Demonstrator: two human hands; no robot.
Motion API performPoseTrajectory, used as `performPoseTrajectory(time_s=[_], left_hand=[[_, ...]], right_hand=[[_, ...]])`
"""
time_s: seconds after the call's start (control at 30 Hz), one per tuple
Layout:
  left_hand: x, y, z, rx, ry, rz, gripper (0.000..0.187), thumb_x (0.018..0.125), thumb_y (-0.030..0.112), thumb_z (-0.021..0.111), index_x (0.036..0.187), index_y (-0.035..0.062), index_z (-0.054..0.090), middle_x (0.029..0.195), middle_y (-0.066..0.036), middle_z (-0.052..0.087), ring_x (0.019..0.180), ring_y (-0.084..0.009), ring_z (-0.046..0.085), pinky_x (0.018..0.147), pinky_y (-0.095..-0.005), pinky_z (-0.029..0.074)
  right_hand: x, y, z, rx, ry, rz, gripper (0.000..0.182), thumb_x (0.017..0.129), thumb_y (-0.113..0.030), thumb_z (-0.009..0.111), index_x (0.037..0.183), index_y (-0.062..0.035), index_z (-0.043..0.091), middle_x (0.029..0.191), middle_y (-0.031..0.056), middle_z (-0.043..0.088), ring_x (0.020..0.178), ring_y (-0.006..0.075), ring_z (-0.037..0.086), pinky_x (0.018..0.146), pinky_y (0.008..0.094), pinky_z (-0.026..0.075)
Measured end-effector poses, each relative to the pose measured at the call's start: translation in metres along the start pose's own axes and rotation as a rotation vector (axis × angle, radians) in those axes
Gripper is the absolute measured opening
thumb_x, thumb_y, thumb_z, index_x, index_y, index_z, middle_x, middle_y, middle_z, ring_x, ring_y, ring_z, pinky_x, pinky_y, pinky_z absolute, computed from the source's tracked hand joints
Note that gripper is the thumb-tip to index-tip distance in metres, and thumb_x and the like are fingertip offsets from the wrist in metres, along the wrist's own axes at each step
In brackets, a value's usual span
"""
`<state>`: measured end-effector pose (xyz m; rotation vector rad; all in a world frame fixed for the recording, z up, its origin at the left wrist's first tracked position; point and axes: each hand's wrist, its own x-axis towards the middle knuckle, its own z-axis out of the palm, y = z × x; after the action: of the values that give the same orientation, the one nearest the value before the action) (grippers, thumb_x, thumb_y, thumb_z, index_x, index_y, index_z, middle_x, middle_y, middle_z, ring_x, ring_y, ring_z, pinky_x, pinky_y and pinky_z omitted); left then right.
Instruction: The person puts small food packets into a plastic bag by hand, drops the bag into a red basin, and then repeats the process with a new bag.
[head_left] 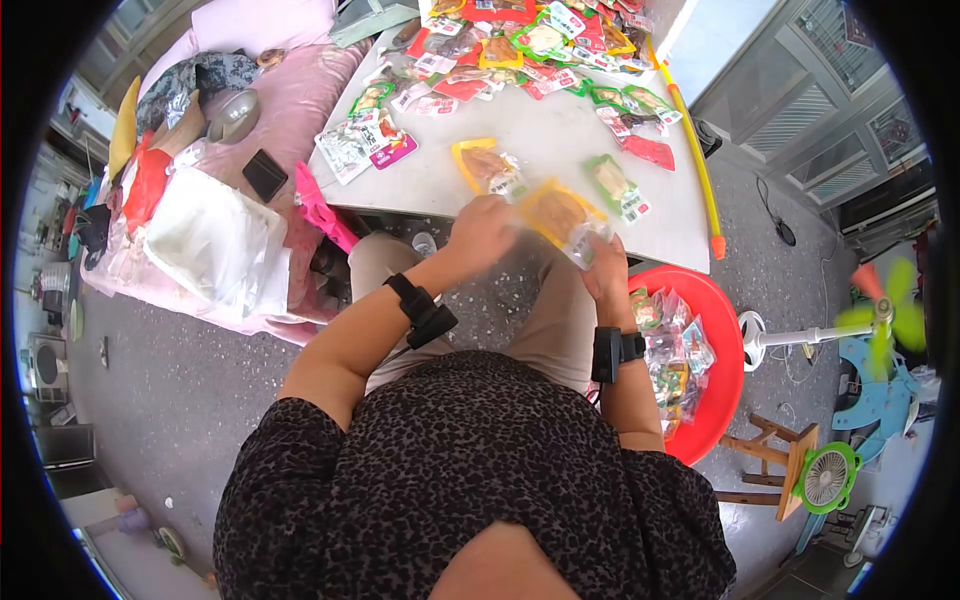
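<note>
My right hand (606,268) is closed on the clear lower end of a yellow food packet (563,216), lifted at the front edge of the pale table (440,150). My left hand (484,232), blurred by motion, has its fingers curled just left of that packet; whether it holds anything is unclear. Beyond my left hand, another yellow packet (486,168) lies on the table. A green packet (616,187) lies to the right of the held one. Many mixed packets (505,48) are heaped at the table's far side.
A red basin (728,372) of packets stands by my right forearm. Along the table's right edge runs a yellow pole (697,155). On the left is a pink-covered bed (300,100) with a white plastic bag (215,235). A wooden stool (795,465) stands at lower right.
</note>
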<state>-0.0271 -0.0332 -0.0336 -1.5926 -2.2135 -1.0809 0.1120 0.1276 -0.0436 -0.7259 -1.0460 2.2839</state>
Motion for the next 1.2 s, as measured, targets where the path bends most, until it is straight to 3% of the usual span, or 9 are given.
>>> performPoseTrajectory(time_s=[0.17, 0.37, 0.67, 0.77, 0.87, 0.97, 1.0, 1.1, 1.2], left_hand=[[0.008, 0.009, 0.015, 0.200, -0.143, -0.079, 0.030, 0.061, 0.022, 0.059, 0.085, 0.0059, 0.053, 0.084, -0.012, 0.050, 0.081, -0.0304, 0.047, 0.068, -0.0369, 0.041], [0.011, -0.001, 0.028, 0.266, -0.272, -0.175, 0.013, 0.065, 0.017, 0.052, 0.071, 0.0058, 0.054, 0.074, -0.012, 0.052, 0.075, -0.0308, 0.048, 0.065, -0.0392, 0.040], [0.015, -0.018, 0.028, -0.113, -0.157, -0.326, 0.022, 0.074, 0.022, 0.047, 0.073, 0.0011, 0.053, 0.067, -0.014, 0.056, 0.060, -0.0317, 0.052, 0.056, -0.0379, 0.040], [0.021, -0.005, 0.018, -0.440, -0.178, -0.696, 0.032, 0.080, 0.034, 0.043, 0.087, 0.0035, 0.052, 0.078, -0.011, 0.058, 0.068, -0.0251, 0.054, 0.061, -0.0362, 0.042], [0.026, 0.012, 0.003, -1.234, -0.334, -1.142, 0.041, 0.083, 0.042, 0.037, 0.105, 0.0084, 0.043, 0.095, -0.009, 0.054, 0.082, -0.0203, 0.054, 0.070, -0.0359, 0.043], [0.014, 0.008, 0.001, -1.690, -0.517, -1.127, 0.042, 0.085, 0.044, 0.031, 0.113, 0.0125, 0.033, 0.106, -0.010, 0.048, 0.094, -0.0221, 0.050, 0.077, -0.0389, 0.041], [0.014, 0.014, -0.003, -1.774, -0.442, -1.110, 0.039, 0.085, 0.039, 0.033, 0.112, 0.0116, 0.034, 0.106, -0.011, 0.047, 0.095, -0.0222, 0.050, 0.079, -0.0384, 0.041], [0.014, 0.027, -0.013, -1.871, -0.342, -0.978, 0.031, 0.083, 0.024, 0.042, 0.109, 0.0085, 0.036, 0.105, -0.011, 0.047, 0.097, -0.0222, 0.049, 0.081, -0.0371, 0.041], [0.001, 0.017, 0.001, -1.737, -0.401, -0.841, 0.030, 0.077, 0.009, 0.048, 0.106, 0.0045, 0.039, 0.104, -0.010, 0.047, 0.096, -0.0208, 0.049, 0.081, -0.0353, 0.041]], right_hand=[[-0.008, -0.013, -0.013, 0.049, -0.001, 0.009, 0.023, 0.080, -0.002, 0.040, 0.102, -0.0045, 0.045, 0.093, 0.0081, 0.054, 0.078, 0.0193, 0.057, 0.064, 0.0337, 0.049], [-0.015, -0.015, -0.024, 0.045, -0.017, 0.100, 0.021, 0.081, -0.007, 0.041, 0.101, -0.0080, 0.045, 0.088, 0.0063, 0.055, 0.069, 0.0168, 0.057, 0.050, 0.0285, 0.046], [-0.017, -0.019, -0.016, 0.109, -0.092, 0.136, 0.022, 0.080, -0.005, 0.041, 0.102, -0.0074, 0.044, 0.086, 0.0057, 0.055, 0.070, 0.0169, 0.056, 0.052, 0.0292, 0.046], [-0.016, -0.017, -0.005, 0.087, -0.108, 0.006, 0.021, 0.080, -0.003, 0.041, 0.100, -0.0054, 0.048, 0.090, 0.0063, 0.055, 0.077, 0.0170, 0.056, 0.064, 0.0292, 0.046], [-0.030, -0.026, 0.000, -0.458, -0.304, -0.075, 0.020, 0.074, 0.000, 0.047, 0.093, -0.0060, 0.054, 0.095, 0.0100, 0.054, 0.086, 0.0211, 0.054, 0.074, 0.0297, 0.042], [-0.035, -0.029, 0.007, -1.024, -0.591, -0.642, 0.023, 0.067, 0.001, 0.052, 0.087, -0.0074, 0.057, 0.097, 0.0136, 0.053, 0.093, 0.0272, 0.051, 0.076, 0.0325, 0.040], [-0.036, -0.027, 0.007, -1.271, -0.525, -0.820, 0.024, 0.061, 0.003, 0.054, 0.082, -0.0080, 0.058, 0.094, 0.0147, 0.053, 0.099, 0.0325, 0.046, 0.077, 0.0347, 0.039], [-0.053, -0.032, 0.016, -1.619, -0.383, -0.966, 0.024, 0.062, 0.004, 0.052, 0.082, -0.0070, 0.057, 0.094, 0.0133, 0.053, 0.101, 0.0344, 0.043, 0.077, 0.0376, 0.039], [-0.048, -0.013, -0.003, -1.342, -0.183, -0.940, 0.022, 0.068, 0.002, 0.051, 0.088, -0.0069, 0.054, 0.097, 0.0115, 0.053, 0.100, 0.0310, 0.046, 0.078, 0.0379, 0.040]])
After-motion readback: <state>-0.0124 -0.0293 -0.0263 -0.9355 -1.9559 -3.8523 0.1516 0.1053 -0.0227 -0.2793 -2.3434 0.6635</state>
